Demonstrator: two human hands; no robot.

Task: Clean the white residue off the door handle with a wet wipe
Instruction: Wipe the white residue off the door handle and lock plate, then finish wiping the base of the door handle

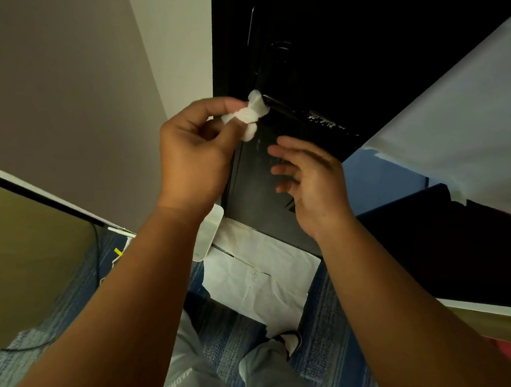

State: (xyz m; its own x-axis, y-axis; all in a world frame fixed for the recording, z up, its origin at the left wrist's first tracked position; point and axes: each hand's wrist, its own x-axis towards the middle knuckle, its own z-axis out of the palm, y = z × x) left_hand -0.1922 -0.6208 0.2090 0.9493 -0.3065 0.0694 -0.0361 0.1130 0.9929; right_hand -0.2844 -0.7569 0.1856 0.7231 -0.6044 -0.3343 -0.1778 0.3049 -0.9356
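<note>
A black door handle (289, 111) juts from the dark door (358, 40), and white residue (325, 120) speckles its right part. My left hand (193, 155) pinches a crumpled white wet wipe (250, 113), which presses against the handle's left end. My right hand (309, 175) hovers just below the handle with its fingers spread, holding nothing and apart from the handle.
A grey wall (63, 87) stands to the left of the door. White paper sheets (256, 272) lie on the blue carpet (322, 328) at the door's foot, beside a white box (210, 236). A white panel (461, 127) leans in from the right. My legs and a shoe (290, 341) are below.
</note>
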